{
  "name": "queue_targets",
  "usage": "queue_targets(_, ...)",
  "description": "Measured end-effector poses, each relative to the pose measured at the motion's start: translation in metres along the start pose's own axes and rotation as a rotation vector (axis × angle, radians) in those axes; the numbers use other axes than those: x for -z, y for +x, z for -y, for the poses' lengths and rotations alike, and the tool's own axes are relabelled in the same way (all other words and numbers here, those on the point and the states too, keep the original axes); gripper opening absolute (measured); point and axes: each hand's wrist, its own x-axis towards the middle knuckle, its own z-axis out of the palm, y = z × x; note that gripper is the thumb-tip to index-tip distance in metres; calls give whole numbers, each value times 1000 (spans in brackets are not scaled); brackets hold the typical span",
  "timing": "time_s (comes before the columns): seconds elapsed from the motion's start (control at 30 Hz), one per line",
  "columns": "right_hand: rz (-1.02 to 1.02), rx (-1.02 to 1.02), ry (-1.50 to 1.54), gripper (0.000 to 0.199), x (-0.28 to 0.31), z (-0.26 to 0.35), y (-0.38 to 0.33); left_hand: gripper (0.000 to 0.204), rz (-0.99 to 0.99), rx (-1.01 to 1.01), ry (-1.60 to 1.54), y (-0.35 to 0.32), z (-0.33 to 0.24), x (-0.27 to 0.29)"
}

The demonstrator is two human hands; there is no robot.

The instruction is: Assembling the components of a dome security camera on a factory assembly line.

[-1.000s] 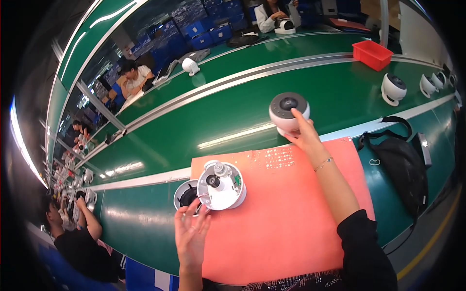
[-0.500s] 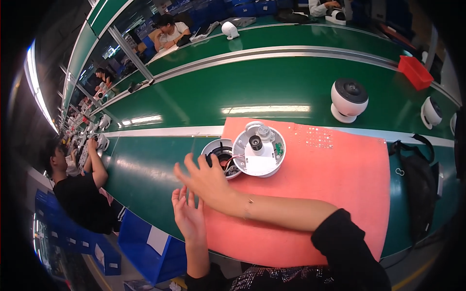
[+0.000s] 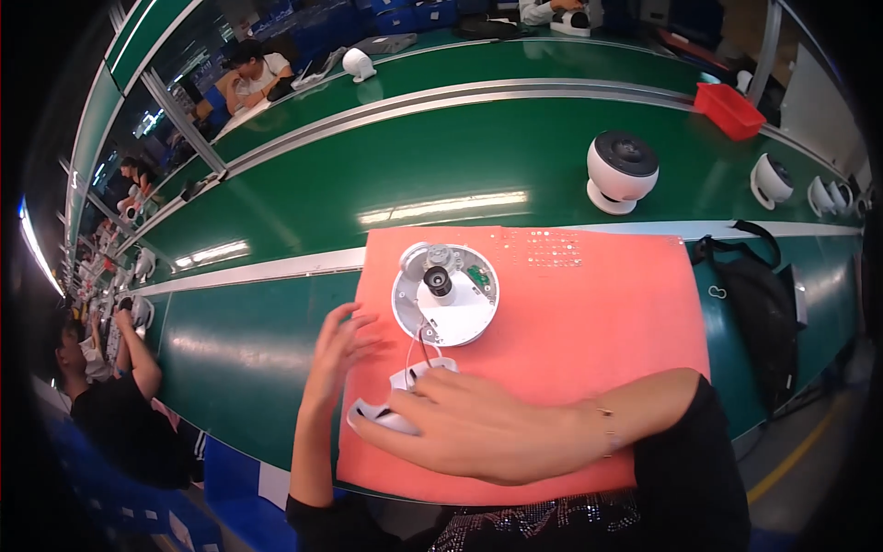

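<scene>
White shell (image 3: 391,414): lies on the pink mat (image 3: 589,350), under our right hand (image 3: 478,425), whose grip is closed over it; left hand (image 3: 336,348) open, touching its near edge. Round base (image 3: 445,293) with lens sits just beyond, joined by a thin wire. We judge the shell is being picked up; next calls for seating it squarely on the base.

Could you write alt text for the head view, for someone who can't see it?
Two hands work on a salmon mat: the right hand covers a white shell wired to a round white base, the left hand beside it.
</scene>
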Motion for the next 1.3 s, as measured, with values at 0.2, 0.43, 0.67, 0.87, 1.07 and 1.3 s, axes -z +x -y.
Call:
queue_targets(0.2, 68, -221, 227, 32, 39, 2, -59, 66, 189, -66, 25, 3, 8, -72)
queue_targets(0.43, -271, -516, 1004, 42, 45, -17, -103, 66, 163, 44, -63, -22, 1, -80)
queue_targets(0.67, -125, -785, 1191, 50, 60, -15, -124, 73, 402, 179, -122, -70, 2, -89)
queue_targets(0.87, 4, -755, 944, 40, 65, -15, -111, 62, 247, -44, 60, -84, 9, -82)
queue_targets(1.07, 51, -1008, 1174, 36, 54, -23, -92, 57, 171, -516, 615, -87, -27, -89)
queue_targets(1.3, -62, -917, 1091, 22, 39, -31, -93, 61, 185, -483, 837, -74, -34, -86)
